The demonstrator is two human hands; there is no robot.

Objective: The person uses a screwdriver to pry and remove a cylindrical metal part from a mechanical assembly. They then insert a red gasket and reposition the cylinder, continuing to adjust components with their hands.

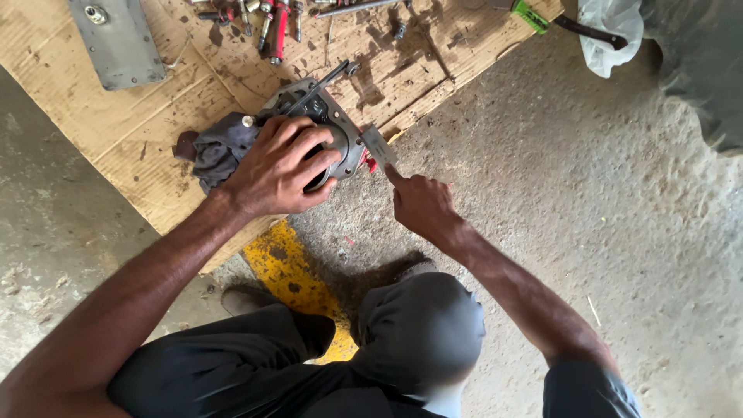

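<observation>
The left hand [282, 166] is clamped palm-down over a grey metal engine part [329, 128] with a round bore, fingers curled over its rim to pin it against the cardboard sheet [124, 131] that lies on the concrete floor [557, 193]. The right hand [422, 205] is closed around a flat metal blade [378, 147], forefinger laid along its back, with the blade's far end touching the right edge of the part.

In my judgement the step in hand is scraping or cleaning the flat face of the part, and it is well under way rather than starting: both hands are set and the blade is on the edge. The next stroke calls for a low blade angle, steady pressure from the forefinger, and the left hand holding firm so the part does not skid on the cardboard.

A dark rag [217, 151] lies bunched just beside the part, touching its left side. A thin rod [321, 81] juts up from the part's top. Near the far edge lie loose bolts and red-handled tools [275, 23] and 1 grey metal cover [116, 39].

The left hand hides most of the bore and the face being worked, so its condition cannot be judged. The blade's handle is buried in the fist. The cover, a pale plastic bag [615, 31] and a green-tipped tool [534, 15] are cut off by the frame's top edge.
</observation>
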